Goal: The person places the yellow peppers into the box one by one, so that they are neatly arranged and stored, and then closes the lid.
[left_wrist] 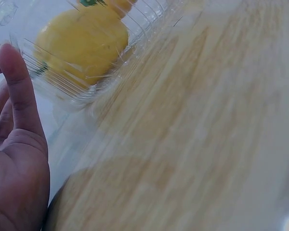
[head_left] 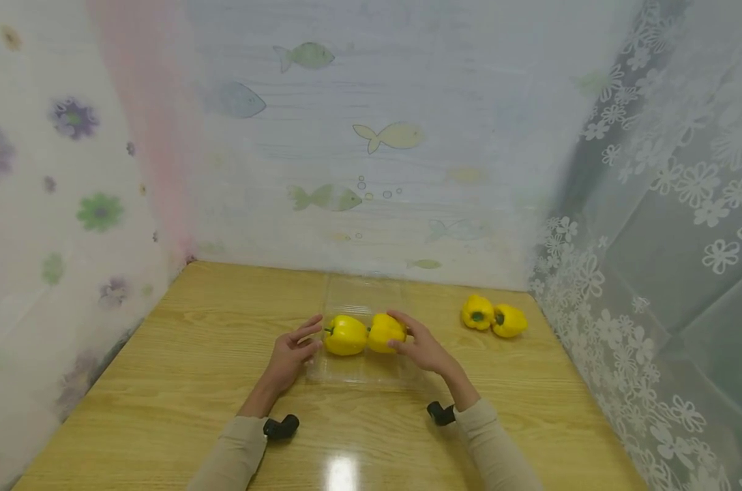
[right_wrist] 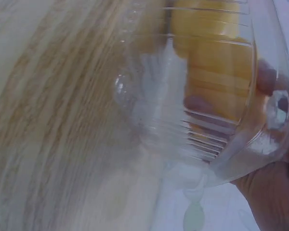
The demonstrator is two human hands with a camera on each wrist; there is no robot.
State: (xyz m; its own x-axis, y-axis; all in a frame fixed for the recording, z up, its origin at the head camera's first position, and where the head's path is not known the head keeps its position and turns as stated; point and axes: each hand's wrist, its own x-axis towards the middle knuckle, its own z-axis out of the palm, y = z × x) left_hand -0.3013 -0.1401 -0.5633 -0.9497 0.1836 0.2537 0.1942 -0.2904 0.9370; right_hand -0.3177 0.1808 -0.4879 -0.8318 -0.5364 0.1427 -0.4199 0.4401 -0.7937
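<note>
A clear plastic clamshell container (head_left: 361,372) lies on the table with its lid folded back toward the wall. Two yellow bell peppers are in it, the left bell pepper (head_left: 348,336) on its side with the green stem toward my left hand (head_left: 290,353). My left fingers and thumb, fairly straight, touch the container's left side; in the left wrist view the thumb (left_wrist: 21,91) is at its clear wall. With thumb and fingers my right hand (head_left: 431,349) grips the right bell pepper (head_left: 383,332) inside the container. Through the wall in the right wrist view, a fingertip (right_wrist: 200,103) shows against that pepper (right_wrist: 216,67).
Two more yellow bell peppers, one upright-looking pepper (head_left: 477,313) and one lying pepper (head_left: 509,320), sit together at the table's back right. A fish-patterned sheet (head_left: 371,170) hangs behind the wooden table (head_left: 224,320), with flowered curtains at both sides.
</note>
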